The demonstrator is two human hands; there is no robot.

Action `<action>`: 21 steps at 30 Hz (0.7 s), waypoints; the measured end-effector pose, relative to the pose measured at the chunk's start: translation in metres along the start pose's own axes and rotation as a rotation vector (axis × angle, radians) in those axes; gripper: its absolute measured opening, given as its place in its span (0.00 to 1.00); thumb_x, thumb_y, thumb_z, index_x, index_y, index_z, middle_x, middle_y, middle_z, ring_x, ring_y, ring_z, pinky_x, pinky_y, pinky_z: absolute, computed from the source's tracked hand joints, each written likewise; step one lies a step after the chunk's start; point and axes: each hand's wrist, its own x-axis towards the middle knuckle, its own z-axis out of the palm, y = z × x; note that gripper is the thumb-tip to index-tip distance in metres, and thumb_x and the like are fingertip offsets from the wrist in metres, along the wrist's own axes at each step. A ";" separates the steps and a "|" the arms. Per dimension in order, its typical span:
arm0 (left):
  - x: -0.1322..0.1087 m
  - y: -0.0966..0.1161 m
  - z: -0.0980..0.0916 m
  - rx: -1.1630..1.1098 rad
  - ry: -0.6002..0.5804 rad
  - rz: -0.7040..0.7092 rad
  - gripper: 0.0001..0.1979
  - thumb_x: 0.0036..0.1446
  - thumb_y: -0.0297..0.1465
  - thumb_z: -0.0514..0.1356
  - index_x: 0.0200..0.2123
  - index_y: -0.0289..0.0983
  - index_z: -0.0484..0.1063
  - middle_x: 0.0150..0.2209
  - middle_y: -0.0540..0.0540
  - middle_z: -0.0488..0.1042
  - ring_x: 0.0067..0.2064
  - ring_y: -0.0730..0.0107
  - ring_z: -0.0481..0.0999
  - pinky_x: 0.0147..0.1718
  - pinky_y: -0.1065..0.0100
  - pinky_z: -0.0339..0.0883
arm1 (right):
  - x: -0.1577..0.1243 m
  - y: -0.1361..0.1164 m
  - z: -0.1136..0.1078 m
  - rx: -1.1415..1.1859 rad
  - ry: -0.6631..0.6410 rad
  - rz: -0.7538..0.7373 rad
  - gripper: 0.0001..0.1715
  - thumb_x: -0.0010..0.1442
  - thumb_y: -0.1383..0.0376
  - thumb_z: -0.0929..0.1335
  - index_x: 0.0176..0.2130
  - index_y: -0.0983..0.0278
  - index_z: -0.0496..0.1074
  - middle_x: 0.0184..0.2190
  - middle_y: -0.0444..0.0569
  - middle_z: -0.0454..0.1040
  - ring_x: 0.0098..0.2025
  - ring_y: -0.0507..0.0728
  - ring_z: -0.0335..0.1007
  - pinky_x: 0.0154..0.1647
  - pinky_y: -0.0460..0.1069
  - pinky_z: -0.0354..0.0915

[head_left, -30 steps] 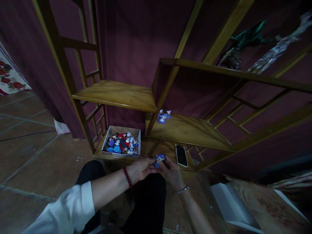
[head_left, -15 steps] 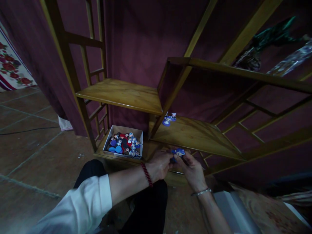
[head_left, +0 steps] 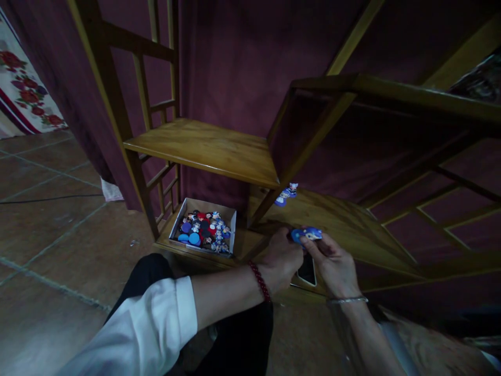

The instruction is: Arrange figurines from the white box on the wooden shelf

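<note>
A small blue figurine with a round blue base is held between both hands, just over the front of the lower right shelf. My right hand pinches the figurine's body. At its base is my left hand, fingers closed round the base's edge. A shallow white box of small figurines and round bases sits on the bottom shelf, left of my left hand. A few figurines stand on the right shelf beside the slanting post.
A dark phone-like object lies below my hands on the bottom shelf. The wooden middle shelf juts out above the box, and a slanting post rises near my hands. A cable crosses the floor at left.
Both hands have moved right and slightly up in view with the figurine, and its round base now shows more. The view has shifted, and the phone-like object has come into sight.
</note>
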 end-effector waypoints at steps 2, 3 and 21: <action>0.007 -0.005 -0.001 0.036 0.003 0.051 0.05 0.45 0.24 0.58 0.30 0.35 0.68 0.32 0.45 0.73 0.35 0.71 0.69 0.35 0.74 0.61 | 0.004 0.001 0.001 0.026 -0.011 0.047 0.21 0.42 0.56 0.70 0.37 0.62 0.71 0.34 0.47 0.74 0.36 0.56 0.70 0.38 0.50 0.67; 0.010 -0.007 -0.001 0.047 -0.008 0.076 0.06 0.45 0.24 0.58 0.30 0.35 0.68 0.32 0.45 0.73 0.36 0.70 0.69 0.35 0.74 0.61 | 0.006 0.001 0.001 0.036 -0.012 0.050 0.21 0.42 0.56 0.71 0.37 0.62 0.71 0.34 0.47 0.74 0.36 0.56 0.70 0.38 0.50 0.67; 0.015 0.007 -0.012 0.733 -0.049 0.400 0.17 0.45 0.23 0.51 0.42 0.34 0.61 0.42 0.41 0.62 0.42 0.63 0.64 0.44 0.62 0.59 | 0.027 0.008 0.002 0.014 -0.065 0.096 0.18 0.40 0.56 0.71 0.31 0.63 0.72 0.28 0.45 0.75 0.30 0.54 0.70 0.32 0.47 0.67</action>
